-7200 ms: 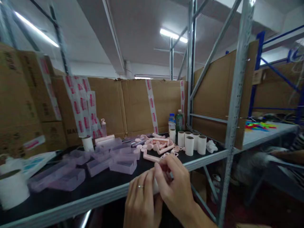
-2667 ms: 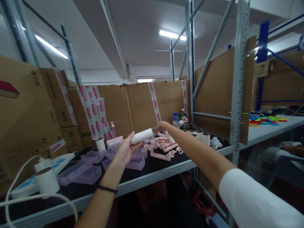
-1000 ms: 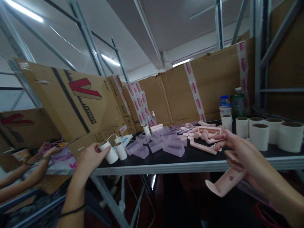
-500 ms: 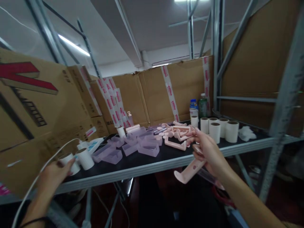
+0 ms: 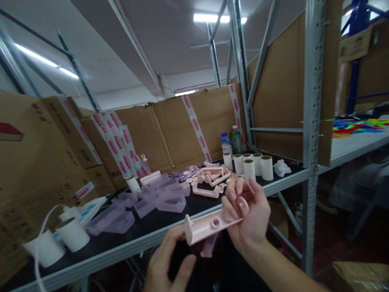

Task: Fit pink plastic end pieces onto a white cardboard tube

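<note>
My right hand [image 5: 251,217] grips a pink plastic holder frame [image 5: 209,227], held flat in front of the shelf edge. My left hand [image 5: 170,261] is just below it, fingers apart and empty, close to a pink part hanging under the frame. On the black shelf top [image 5: 146,229] lie more pink frames [image 5: 208,182], several clear purple covers [image 5: 158,198] and two white rolls [image 5: 73,233] at the left.
Several white rolls [image 5: 253,166] stand at the back right beside two bottles [image 5: 231,142]. Cardboard boxes [image 5: 39,154] wall the left and back. A grey rack post [image 5: 310,134] stands at right. A white cable [image 5: 39,239] hangs at the left edge.
My left hand has let go of the white roll at the shelf's left end and come back under the frame. My right hand has raised the pink frame in front of me.
</note>
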Available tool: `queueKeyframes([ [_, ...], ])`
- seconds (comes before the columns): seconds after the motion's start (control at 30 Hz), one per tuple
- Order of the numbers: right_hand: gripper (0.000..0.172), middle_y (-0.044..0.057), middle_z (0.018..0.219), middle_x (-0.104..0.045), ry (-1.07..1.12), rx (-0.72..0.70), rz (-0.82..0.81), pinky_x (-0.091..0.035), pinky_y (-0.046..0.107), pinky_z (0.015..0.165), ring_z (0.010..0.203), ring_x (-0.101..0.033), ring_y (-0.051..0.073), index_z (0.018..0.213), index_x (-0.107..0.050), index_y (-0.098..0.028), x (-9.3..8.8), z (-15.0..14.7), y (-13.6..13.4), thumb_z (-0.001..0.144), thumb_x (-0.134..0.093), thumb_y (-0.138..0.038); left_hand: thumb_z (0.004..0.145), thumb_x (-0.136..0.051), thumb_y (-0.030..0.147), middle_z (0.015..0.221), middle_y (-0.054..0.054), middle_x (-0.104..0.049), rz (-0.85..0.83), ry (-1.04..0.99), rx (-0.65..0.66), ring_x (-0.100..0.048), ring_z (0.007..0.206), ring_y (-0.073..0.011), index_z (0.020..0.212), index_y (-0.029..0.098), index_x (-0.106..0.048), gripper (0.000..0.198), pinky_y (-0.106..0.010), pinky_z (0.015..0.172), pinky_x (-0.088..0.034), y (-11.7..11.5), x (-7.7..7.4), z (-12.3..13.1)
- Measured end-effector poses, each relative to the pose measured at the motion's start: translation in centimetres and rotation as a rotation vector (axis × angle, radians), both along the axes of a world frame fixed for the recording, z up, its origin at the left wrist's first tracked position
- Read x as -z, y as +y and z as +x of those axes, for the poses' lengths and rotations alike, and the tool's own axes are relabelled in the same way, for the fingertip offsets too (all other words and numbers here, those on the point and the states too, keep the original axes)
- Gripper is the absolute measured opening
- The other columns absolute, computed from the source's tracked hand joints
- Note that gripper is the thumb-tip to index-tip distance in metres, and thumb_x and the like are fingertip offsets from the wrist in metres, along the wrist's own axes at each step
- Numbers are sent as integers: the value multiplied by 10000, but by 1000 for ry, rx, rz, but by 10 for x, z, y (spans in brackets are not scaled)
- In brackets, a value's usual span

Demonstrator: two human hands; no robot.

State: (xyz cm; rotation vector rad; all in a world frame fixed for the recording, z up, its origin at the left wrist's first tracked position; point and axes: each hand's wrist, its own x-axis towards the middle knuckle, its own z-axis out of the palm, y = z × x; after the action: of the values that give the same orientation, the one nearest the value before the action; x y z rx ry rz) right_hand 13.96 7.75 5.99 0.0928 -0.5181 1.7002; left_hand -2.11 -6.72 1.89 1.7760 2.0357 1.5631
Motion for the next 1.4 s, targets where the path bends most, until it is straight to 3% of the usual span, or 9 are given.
queueKeyframes([
  [0.1,474,-41,614,-392,2,-42,19,-220,194,342,376,-268,65,602,-423,-206,6,-11,-15,947,-557,-502,919,-611,620,1051,-123,-794,57,-98,105,-719,1097,-352,1159,296,-786,440,-511,1045,-571,32,13,47],
  [0.17,485,-12,631,-434,-44,-7,100,-371,233,429,456,-396,107,585,-452,-208,10,-14,-16,978,-511,-485,953,-573,605,1067,-126,-780,95,-185,104,-724,1059,-332,1165,286,-767,430,-480,995,-596,39,15,55],
  [0.3,353,73,862,-695,-393,283,621,-512,342,835,880,-651,225,769,-698,-214,10,0,-5,1010,-520,-399,974,-562,569,992,-111,-747,205,-75,99,-707,965,-294,1054,303,-766,344,-424,915,-593,32,13,41],
  [0.43,213,45,871,-738,-824,391,1070,-476,298,711,772,-673,189,926,-743,-221,7,12,1,1022,-585,-328,970,-603,499,921,-100,-735,293,154,61,-701,866,-274,1025,324,-775,251,-380,785,-581,29,9,26],
  [0.6,439,1,577,-611,-872,613,1011,-372,252,542,517,-548,110,632,-631,-183,13,1,-7,1052,-560,-292,1004,-539,495,951,-93,-786,244,299,62,-733,906,-289,1096,335,-804,323,-398,881,-576,33,5,21],
  [1.0,437,-35,536,-461,-764,789,969,-298,254,508,479,-420,73,575,-514,-168,22,-9,-13,1008,-574,-152,1031,-505,546,934,-34,-767,218,325,87,-716,841,-198,1064,269,-768,383,-305,857,-566,27,-11,27],
  [1.13,332,-21,585,-584,-737,741,1055,-360,245,533,519,-520,89,674,-627,-171,15,-3,-16,1004,-590,-154,1033,-538,500,946,-10,-748,281,328,131,-701,822,-169,1087,288,-725,288,-264,804,-557,23,-14,25],
  [1.27,66,13,878,-748,-763,646,1168,-503,234,716,785,-690,135,1001,-709,-189,6,10,-16,973,-658,-220,1046,-540,401,908,-2,-689,272,321,267,-691,826,-153,1083,272,-647,172,-242,765,-554,16,-18,18],
  [1.4,431,87,1365,-652,-820,716,1129,-472,368,1110,1314,-584,242,1367,-586,-231,3,18,-15,945,-671,-216,1026,-562,258,967,-33,-695,286,334,123,-698,828,-166,1173,253,-641,167,-250,710,-549,14,-18,16],
])
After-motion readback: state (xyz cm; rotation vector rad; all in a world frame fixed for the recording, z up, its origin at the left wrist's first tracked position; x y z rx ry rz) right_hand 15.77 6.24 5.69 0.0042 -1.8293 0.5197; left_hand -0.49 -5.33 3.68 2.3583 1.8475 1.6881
